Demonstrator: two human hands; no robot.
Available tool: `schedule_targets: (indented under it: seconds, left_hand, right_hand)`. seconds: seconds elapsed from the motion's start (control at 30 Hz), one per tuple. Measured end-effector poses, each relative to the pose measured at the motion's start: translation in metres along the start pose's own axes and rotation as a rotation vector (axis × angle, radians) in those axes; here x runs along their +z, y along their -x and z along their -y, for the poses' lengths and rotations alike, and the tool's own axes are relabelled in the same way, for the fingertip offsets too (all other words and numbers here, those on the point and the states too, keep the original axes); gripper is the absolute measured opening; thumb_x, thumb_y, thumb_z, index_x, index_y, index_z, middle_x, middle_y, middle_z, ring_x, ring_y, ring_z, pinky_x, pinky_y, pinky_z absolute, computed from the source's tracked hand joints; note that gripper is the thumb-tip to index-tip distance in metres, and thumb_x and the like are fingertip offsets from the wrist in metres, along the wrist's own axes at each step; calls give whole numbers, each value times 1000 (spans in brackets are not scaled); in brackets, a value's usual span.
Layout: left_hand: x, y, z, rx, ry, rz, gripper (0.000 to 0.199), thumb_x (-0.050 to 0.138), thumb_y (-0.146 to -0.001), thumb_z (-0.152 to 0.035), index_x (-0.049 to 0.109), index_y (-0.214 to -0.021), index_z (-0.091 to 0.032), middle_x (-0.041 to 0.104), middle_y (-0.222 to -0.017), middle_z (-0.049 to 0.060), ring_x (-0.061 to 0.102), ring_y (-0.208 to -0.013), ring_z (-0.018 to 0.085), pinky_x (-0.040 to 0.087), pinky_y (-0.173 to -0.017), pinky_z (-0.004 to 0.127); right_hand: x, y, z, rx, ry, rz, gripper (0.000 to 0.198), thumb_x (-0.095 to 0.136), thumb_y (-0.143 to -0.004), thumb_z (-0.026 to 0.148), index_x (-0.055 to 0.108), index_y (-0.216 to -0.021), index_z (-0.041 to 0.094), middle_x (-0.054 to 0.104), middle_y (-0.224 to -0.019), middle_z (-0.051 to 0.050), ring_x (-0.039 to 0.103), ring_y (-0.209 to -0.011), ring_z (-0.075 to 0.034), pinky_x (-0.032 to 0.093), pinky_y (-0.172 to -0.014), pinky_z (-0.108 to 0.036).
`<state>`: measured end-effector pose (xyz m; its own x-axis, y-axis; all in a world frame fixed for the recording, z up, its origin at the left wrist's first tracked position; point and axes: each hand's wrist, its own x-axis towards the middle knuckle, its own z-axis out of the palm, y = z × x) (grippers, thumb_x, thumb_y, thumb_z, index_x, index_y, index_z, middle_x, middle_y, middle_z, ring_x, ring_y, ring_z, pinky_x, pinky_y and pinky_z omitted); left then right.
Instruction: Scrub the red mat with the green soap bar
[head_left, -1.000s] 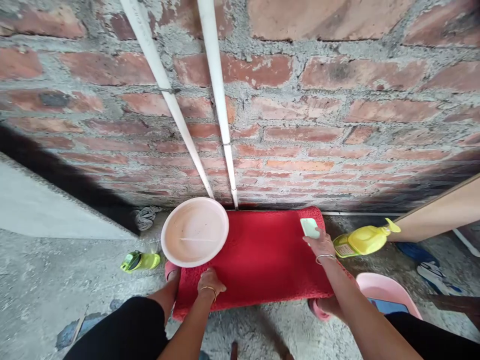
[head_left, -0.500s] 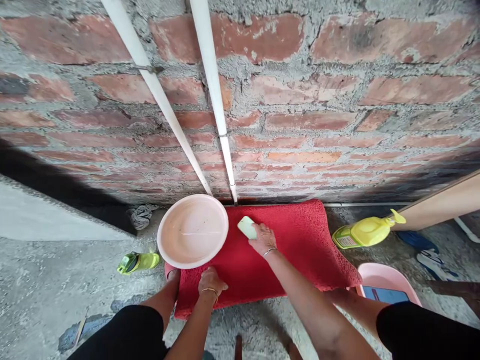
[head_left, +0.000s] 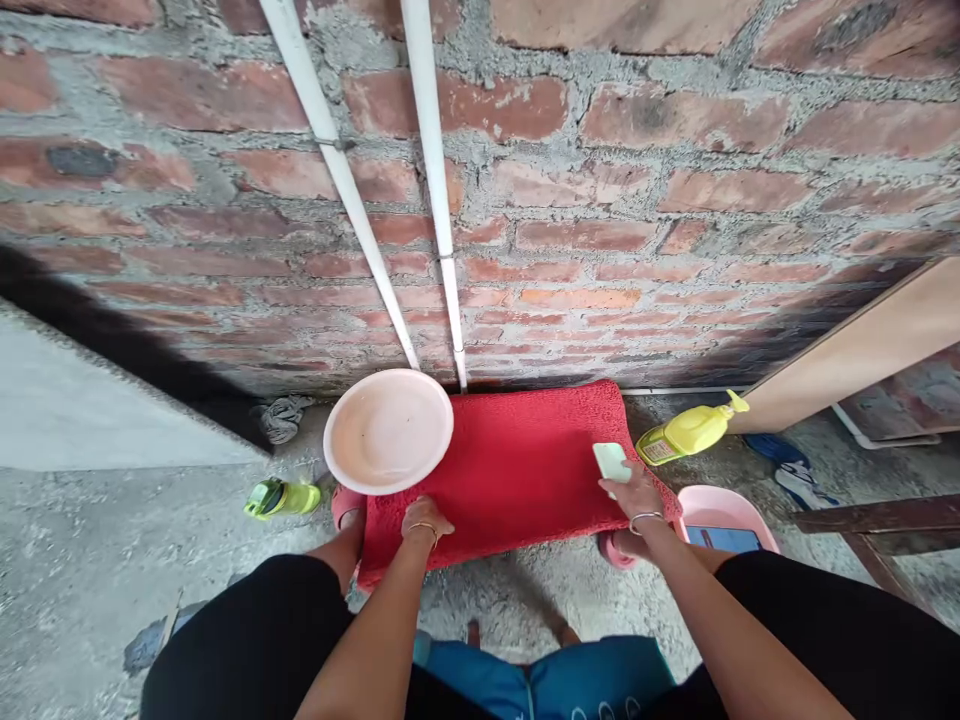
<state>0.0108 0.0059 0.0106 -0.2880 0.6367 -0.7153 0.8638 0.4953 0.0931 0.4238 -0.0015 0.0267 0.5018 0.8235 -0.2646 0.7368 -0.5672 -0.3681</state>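
Note:
A red, fluffy mat [head_left: 525, 460] lies spread on the floor by the wall. My left hand [head_left: 426, 520] presses on its front left part, fingers curled against the pile and thumb pointing right. My right hand [head_left: 634, 492] grips a pale green, rounded oblong block [head_left: 611, 461] near the mat's right end; whether it is soap or a brush back I cannot tell. Over the mat's back left corner stands a pale pink basin [head_left: 388, 432], seemingly with a little water in it.
A yellow pump bottle [head_left: 686, 433] lies to the mat's right, with a pink tub [head_left: 731, 505] holding a phone-like slab nearby. On the left are a green bottle [head_left: 281, 498] and a grey rag [head_left: 283, 418]. White pipes [head_left: 431, 150] run down the brick wall.
My right hand has carried the pale green block rightward across the mat, from its middle to near the right end. My left hand stays on the mat. The view has shifted slightly.

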Motion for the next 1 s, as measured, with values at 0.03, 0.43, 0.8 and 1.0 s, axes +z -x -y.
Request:
schedule_targets:
  seconds: [0.03, 0.43, 0.8, 1.0]
  left_hand:
    - [0, 2, 0, 7, -4, -2, 66, 82, -54, -27, 60, -114, -11, 67, -119, 18, 63, -113, 30, 52, -89, 32]
    - [9, 33, 2, 149, -78, -55, 35, 56, -83, -22, 61, -117, -14, 63, -127, 16, 59, -120, 23, 46, -96, 32]
    - [17, 45, 4, 186, -98, 10, 27, 54, -82, -18, 63, -107, -16, 68, -120, 11, 62, -113, 20, 47, -92, 29]
    - [8, 33, -4, 243, -43, -18, 28, 55, -83, -22, 63, -109, -17, 68, -120, 12, 62, -115, 21, 46, -94, 31]
  right_hand:
    - [11, 20, 13, -66, -22, 66, 66, 66, -72, 41, 48, -131, 18, 59, -120, -11, 59, -104, -21, 45, -88, -30]
    - [78, 154, 98, -597, 325, 495, 54, 67, -72, 34, 53, -124, 23, 54, -126, -9, 48, -119, -25, 31, -103, -39]
    - [71, 143, 109, -647, 450, 427, 47, 63, -74, 28, 56, -119, 17, 56, -121, -13, 52, -112, -25, 33, -99, -39]
    - [20, 93, 53, -271, 545, 317, 46, 61, -75, 30, 55, -118, 16, 59, -116, -14, 59, -107, -26, 40, -87, -37]
